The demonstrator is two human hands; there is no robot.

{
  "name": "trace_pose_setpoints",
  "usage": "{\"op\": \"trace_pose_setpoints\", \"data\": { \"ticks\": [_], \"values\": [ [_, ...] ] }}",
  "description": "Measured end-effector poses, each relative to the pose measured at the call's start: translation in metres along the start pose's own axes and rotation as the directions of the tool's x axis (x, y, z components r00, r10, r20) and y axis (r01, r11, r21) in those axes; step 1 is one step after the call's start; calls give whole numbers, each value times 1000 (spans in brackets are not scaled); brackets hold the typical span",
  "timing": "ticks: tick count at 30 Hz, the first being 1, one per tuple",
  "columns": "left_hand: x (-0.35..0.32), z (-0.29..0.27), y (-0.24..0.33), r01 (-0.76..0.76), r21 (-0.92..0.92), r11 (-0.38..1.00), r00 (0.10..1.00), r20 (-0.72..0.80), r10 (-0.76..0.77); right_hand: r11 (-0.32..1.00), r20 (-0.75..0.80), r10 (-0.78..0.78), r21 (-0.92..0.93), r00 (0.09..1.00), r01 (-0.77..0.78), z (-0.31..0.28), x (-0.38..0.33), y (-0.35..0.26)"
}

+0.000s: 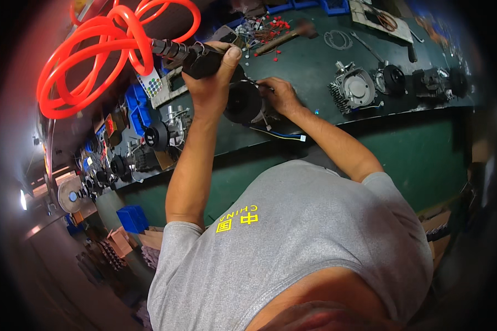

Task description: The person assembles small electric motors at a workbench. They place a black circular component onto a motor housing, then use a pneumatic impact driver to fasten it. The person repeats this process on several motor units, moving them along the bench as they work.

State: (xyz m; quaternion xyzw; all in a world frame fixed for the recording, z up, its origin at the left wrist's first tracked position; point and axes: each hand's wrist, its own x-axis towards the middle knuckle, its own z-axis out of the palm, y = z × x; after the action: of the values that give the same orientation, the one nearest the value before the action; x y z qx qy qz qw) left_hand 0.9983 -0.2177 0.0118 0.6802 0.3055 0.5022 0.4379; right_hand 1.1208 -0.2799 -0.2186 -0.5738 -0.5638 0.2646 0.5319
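My left hand [214,83] is wrapped round a black air-powered driver [202,62], thumb along its upper body. A coiled red air hose [102,52] joins the tool through a metal coupling [171,49]. Below the tool, at the bench's near edge, is a round black housing [243,103]. Its wires end in a white connector [302,138]. My right hand [283,95] is at the housing's right side with its fingers drawn together. What those fingertips grip is hidden. The tool's tip cannot be made out against the dark part.
On the green bench [315,71] lie a hammer [284,39], red-capped wires [268,27] and a wrench [367,47]. Metal motor assemblies [356,88] stand to the right, another [174,124] to the left. Blue bins [139,110] line the left side.
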Motion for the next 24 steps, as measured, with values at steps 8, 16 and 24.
{"op": "trace_pose_setpoints", "data": {
  "ticks": [8,16,24],
  "values": [
    [12,-41,30,-184,-17,983,971,-157,179,996,64,85,27,994,-87,-3,-3,-16],
    [-49,-93,53,-30,204,979,963,-256,83,969,114,227,76,967,-236,16,-14,-3],
    [-109,-95,21,42,-213,976,862,-486,-143,930,209,309,136,928,-341,17,-22,7]
  ]
}}
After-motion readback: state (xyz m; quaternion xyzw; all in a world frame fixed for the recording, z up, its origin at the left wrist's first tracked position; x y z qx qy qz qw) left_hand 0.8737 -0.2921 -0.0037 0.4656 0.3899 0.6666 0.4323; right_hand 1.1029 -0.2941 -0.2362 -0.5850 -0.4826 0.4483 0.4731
